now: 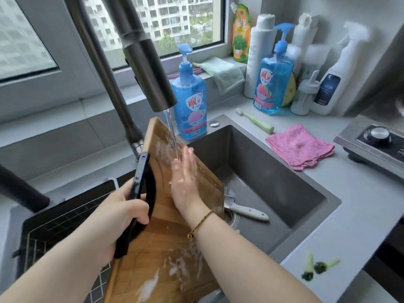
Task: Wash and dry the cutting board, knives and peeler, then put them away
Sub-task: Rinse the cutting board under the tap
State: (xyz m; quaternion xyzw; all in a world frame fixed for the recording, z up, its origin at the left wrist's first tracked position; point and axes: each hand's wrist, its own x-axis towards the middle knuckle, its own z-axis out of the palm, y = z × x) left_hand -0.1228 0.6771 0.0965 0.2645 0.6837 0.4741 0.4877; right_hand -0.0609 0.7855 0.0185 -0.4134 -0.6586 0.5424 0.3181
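Over the sink [306, 178]: your tilted, soapy wooden cutting board [166, 237] sits under the dark faucet's [150, 77] stream.
Left hand [118, 215]: clenched around the board's black curved handle [142, 193].
Right hand [184, 176]: flat, fingers released, palm pressed on the board's face.
Sink floor: white-handled knife [247, 212] beside the board.
Counter, right: folded pink cloth [300, 147].

The wooden cutting board [166, 241] looks wet and soapy under my right hand [184, 180], its black handle [142, 193] glossy plastic. The sink [273, 171] is matt grey; the pink cloth [300, 147] nubbly; the tap [150, 77] dull dark metal.
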